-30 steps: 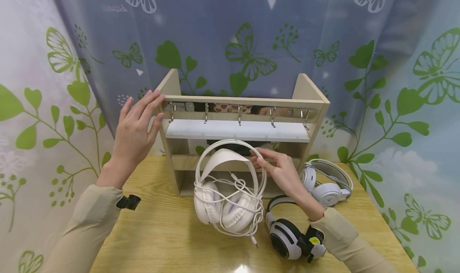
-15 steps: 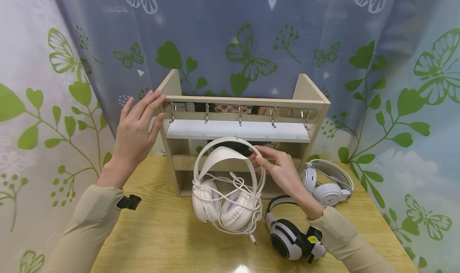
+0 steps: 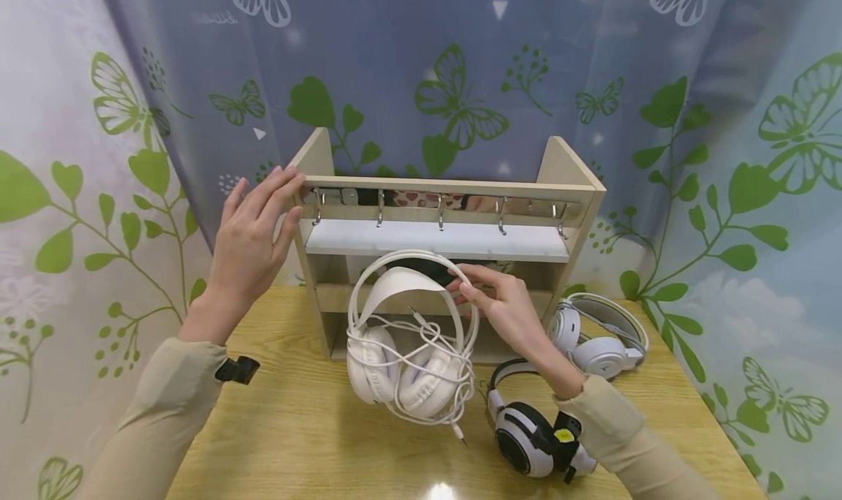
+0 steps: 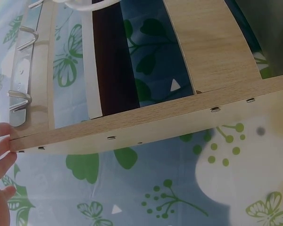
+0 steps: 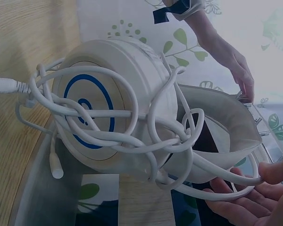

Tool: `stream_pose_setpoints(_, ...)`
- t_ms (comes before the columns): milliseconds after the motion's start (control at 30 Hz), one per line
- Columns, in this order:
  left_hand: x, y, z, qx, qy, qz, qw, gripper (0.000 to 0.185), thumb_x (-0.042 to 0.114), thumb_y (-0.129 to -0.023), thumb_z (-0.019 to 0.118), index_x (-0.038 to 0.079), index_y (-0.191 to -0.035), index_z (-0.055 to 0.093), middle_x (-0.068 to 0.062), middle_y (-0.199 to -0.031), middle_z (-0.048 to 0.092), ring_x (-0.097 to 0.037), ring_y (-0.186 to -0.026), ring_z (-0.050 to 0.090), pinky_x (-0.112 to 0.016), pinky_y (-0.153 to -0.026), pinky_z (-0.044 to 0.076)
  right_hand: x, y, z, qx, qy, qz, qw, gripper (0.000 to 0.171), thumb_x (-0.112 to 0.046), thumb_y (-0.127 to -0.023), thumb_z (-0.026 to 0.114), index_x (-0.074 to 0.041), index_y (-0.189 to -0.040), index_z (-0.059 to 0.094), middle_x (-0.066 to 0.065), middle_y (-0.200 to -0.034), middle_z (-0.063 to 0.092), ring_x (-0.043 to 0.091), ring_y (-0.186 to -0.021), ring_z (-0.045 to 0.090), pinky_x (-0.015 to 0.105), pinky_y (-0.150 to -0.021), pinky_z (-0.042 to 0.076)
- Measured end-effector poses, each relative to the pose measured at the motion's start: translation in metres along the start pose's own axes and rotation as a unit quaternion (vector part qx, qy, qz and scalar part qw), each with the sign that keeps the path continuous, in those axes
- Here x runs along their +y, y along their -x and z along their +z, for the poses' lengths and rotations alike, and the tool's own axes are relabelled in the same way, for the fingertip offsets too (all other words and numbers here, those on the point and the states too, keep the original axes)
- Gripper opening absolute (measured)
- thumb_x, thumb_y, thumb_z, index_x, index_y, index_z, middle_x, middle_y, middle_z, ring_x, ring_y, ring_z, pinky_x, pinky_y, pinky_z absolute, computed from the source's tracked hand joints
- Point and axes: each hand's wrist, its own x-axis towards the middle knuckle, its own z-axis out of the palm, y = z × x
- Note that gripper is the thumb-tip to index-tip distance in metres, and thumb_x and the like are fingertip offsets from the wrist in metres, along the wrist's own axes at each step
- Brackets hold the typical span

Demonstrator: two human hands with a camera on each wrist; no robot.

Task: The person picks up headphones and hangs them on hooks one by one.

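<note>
White headphones [image 3: 370, 377] hang in front of a small wooden shelf [image 3: 427, 183], above the table. Their white cable is tangled around both ear cups, plug ends dangling. My right hand [image 3: 506, 306] pinches the right side of the headband between thumb and fingers. In the right wrist view, the thumb presses the thin outer bands, with a blue ring visible on the near ear cup [image 5: 144, 77]. My left hand [image 3: 250, 244] rests with extended fingers on the shelf's upper left corner. Several metal hooks [image 3: 441, 215] line a rail under the shelf's top front edge.
A black-and-white headset [image 3: 520, 438] lies on the wooden table [image 3: 283, 427] below my right forearm. Behind it, at the shelf's right side, is another white headset [image 3: 600, 354]. A patterned curtain [image 3: 395, 61] surrounds the table at the back and sides.
My right hand has moved slightly left and up, carrying the white headphones with it. The left hand stays on the shelf corner.
</note>
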Motion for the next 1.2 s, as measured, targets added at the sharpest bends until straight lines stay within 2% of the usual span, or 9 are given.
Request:
stream_pose_setpoints(300, 0.000, -0.001, -0.001, -0.001, -0.001, -0.003, 1.0000, 0.042, 0.027, -0.108, 0.050, 0.007, -0.143, 0.057, -0.012, -0.148, 0.055, -0.029, -0.141, 0.047, -0.051, -0.124, 0.019, -0.009, -0.003, 0.006, -0.001, -0.005, -0.018, 1.000, 0.035, -0.013, -0.103, 0.059, -0.001, -0.136, 0.062, 0.016, -0.109, 0.075, 0.037, -0.094, 0.074, 0.034, -0.069, 0.062)
stream_pose_setpoints(533, 0.000, -0.002, -0.002, -0.002, -0.008, 0.001, 1.0000, 0.042, 0.030, -0.109, 0.048, 0.008, -0.143, 0.057, -0.012, -0.147, 0.056, -0.028, -0.141, 0.048, -0.051, -0.124, 0.020, -0.014, -0.007, 0.013, 0.002, 0.013, -0.033, 0.999, 0.036, -0.013, -0.103, 0.060, -0.003, -0.137, 0.063, 0.012, -0.106, 0.076, 0.032, -0.091, 0.074, 0.029, -0.068, 0.060)
stream_pose_setpoints(867, -0.001, -0.003, -0.003, -0.002, -0.008, 0.016, 0.9998, 0.040, 0.026, -0.107, 0.052, 0.009, -0.143, 0.058, -0.011, -0.146, 0.057, -0.028, -0.140, 0.048, -0.052, -0.123, 0.021, -0.022, -0.014, 0.021, 0.005, 0.011, -0.038, 0.999, 0.033, -0.012, -0.102, 0.061, -0.005, -0.134, 0.066, 0.011, -0.105, 0.076, 0.033, -0.089, 0.075, 0.031, -0.066, 0.060)
stream_pose_setpoints(1067, -0.005, -0.004, -0.010, -0.017, -0.007, 0.029, 0.9994, 0.041, 0.021, -0.104, 0.057, 0.010, -0.143, 0.058, -0.011, -0.149, 0.054, -0.028, -0.143, 0.044, -0.052, -0.124, 0.019, -0.026, -0.017, 0.026, -0.001, -0.008, -0.038, 0.999, 0.034, -0.012, -0.102, 0.061, -0.004, -0.134, 0.065, 0.013, -0.106, 0.076, 0.037, -0.092, 0.074, 0.032, -0.068, 0.061)
stream_pose_setpoints(1200, -0.010, -0.005, -0.016, -0.020, -0.014, 0.032, 0.9992, 0.041, 0.030, -0.107, 0.051, 0.011, -0.143, 0.058, -0.011, -0.150, 0.053, -0.028, -0.144, 0.043, -0.051, -0.124, 0.018, -0.027, -0.018, 0.028, -0.002, -0.009, -0.039, 0.999, 0.035, -0.011, -0.101, 0.061, -0.003, -0.135, 0.064, 0.014, -0.106, 0.076, 0.037, -0.091, 0.074, 0.035, -0.071, 0.061)
